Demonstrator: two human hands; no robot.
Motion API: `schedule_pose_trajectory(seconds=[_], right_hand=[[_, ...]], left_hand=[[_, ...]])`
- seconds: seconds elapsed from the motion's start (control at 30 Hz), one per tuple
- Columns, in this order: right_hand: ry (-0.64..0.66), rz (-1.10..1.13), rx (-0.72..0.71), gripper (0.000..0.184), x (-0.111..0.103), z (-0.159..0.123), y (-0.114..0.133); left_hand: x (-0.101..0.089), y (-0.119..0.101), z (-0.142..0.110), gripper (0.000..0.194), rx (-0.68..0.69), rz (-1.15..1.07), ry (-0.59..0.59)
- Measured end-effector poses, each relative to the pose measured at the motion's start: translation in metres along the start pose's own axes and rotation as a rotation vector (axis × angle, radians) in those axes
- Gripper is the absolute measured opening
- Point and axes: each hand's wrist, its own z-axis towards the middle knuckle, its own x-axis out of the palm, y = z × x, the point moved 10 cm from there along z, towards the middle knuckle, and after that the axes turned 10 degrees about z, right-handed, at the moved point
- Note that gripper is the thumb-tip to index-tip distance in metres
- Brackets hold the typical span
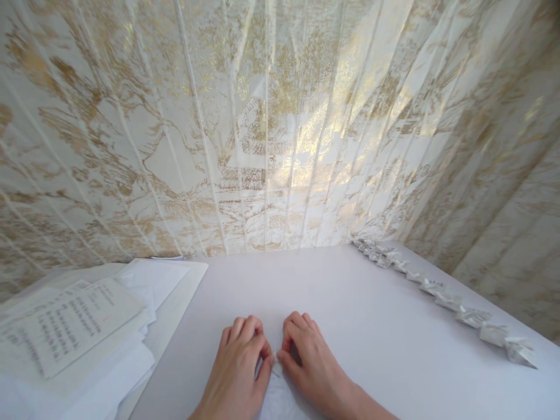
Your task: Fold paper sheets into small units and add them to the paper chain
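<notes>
White paper (280, 399) at bottom ctr of frame, on counter (262, 286); person's L hand (242, 353) & R hand (308, 350) each w/ grip pinching its top end. Folded-paper row (473, 317) frame right, paper pile (87, 321) lower left, gold-patterned curtain (262, 128) up top.

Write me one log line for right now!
left hand: pinching white paper; right hand: pinching same paper; at left: written sheet; at right: folded-paper row

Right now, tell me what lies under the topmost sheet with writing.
White papers stick out from beneath the sheet with writing. What those papers bear where it covers them cannot be seen.
</notes>
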Motion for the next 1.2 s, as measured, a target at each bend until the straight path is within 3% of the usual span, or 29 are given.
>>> schedule_pose_trajectory(seconds=[0.23,0.4,1.0,1.2], right_hand=[[0.044,0.007,0.031,0.022,0.002,0.005,-0.003],[0.09,0.063,0.053,0.022,0.004,0.007,-0.006],[0.155,0.16,0.118,0.022,0.009,0.016,-0.015],[0.206,0.176,0.116,0.032,0.008,0.017,-0.016]], left_hand=[[0.004,0.01,0.008,0.007,-0.075,-0.07,0.086],[0.01,0.014,0.017,0.014,-0.091,-0.127,0.172],[0.013,0.009,0.018,0.019,-0.079,-0.1,0.196],[0.015,0.009,0.017,0.023,-0.069,-0.097,0.189]])
